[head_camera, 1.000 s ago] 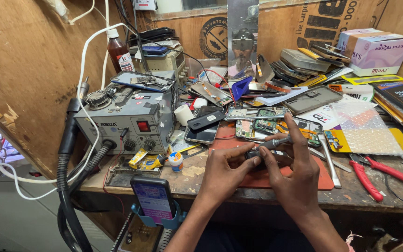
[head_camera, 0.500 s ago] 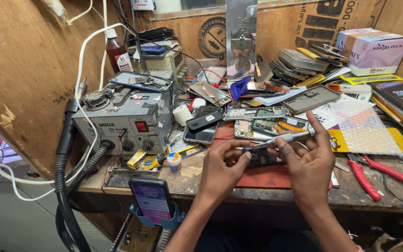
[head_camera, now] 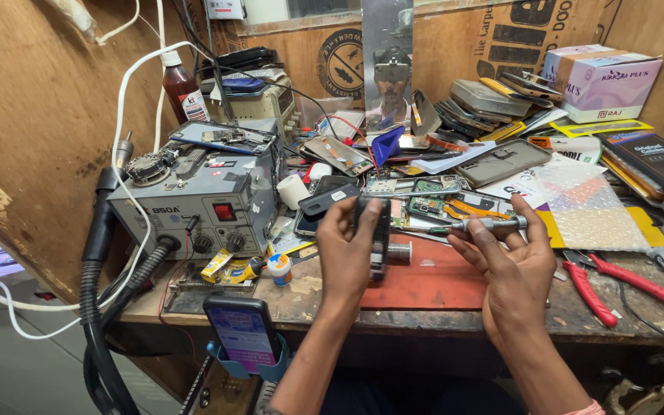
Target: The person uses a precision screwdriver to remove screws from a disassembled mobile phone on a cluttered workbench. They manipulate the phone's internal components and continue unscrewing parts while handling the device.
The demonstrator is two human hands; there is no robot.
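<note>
My left hand [head_camera: 345, 250] grips a dark phone [head_camera: 379, 238], held on edge and upright above a red work mat [head_camera: 432, 284]. To its right, my right hand [head_camera: 510, 269] holds a metal screwdriver [head_camera: 486, 224] lying roughly level, its tip pointing left toward the phone. A short gap separates the screwdriver tip from the phone. Both hands hover over the front middle of a cluttered wooden bench [head_camera: 578, 315].
A grey hot-air station [head_camera: 194, 204] with black hoses stands at left. A phone in a blue holder [head_camera: 244, 334] sits at the bench front. Red pliers [head_camera: 589, 288] lie at right. Circuit boards, phone parts, boxes and a brown bottle [head_camera: 182, 88] crowd the back.
My left hand has turned the phone from lying flat to standing on edge. My right hand has drawn the screwdriver off to the right, away from the phone.
</note>
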